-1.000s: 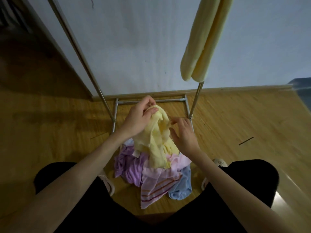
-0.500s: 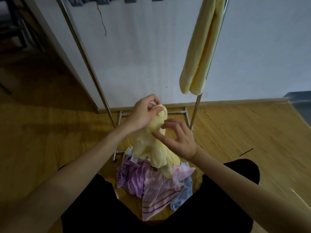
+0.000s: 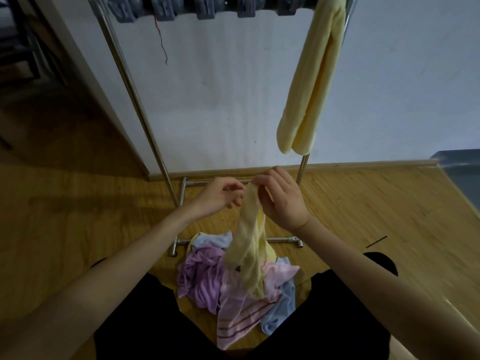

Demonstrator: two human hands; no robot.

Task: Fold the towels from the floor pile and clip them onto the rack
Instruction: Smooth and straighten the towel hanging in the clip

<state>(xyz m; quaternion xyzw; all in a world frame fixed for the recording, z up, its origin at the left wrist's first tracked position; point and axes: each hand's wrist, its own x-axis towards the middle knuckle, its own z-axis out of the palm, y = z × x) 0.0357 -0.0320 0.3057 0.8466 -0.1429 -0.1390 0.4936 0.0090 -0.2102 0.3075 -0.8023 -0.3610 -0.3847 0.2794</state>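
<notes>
My right hand pinches the top of the yellow towel, which hangs above the floor pile. Left hand, fingers loosely curled, sits just beside it; contact unclear. Rack behind, folded yellow towel clipped up.

Both hands raised close together, right hand pinching, left hand with fingers loosely curled.
</notes>
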